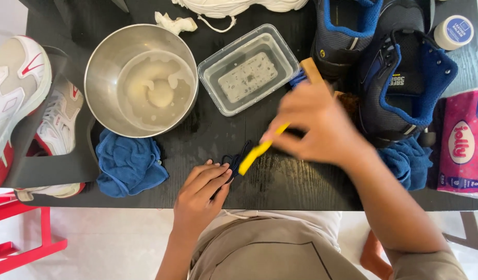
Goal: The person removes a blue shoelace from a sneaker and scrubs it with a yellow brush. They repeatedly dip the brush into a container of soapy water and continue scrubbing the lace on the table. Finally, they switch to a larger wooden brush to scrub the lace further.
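The right hand (316, 124) is closed around a yellow brush (257, 150), a little blurred, whose lower end points at a dark blue shoelace (238, 157) on the wet black surface (280, 181). The left hand (201, 193) lies flat with fingers together, pressing this lace down — it grips nothing else. Above stands a clear plastic box (249, 69) of water, and left of it a steel bowl (141, 80) with cloudy soapy water. A blue cloth (130, 163) lies just below the bowl. To the right are dark blue shoes (399, 78) — beside them a pink tissue pack (464, 142).
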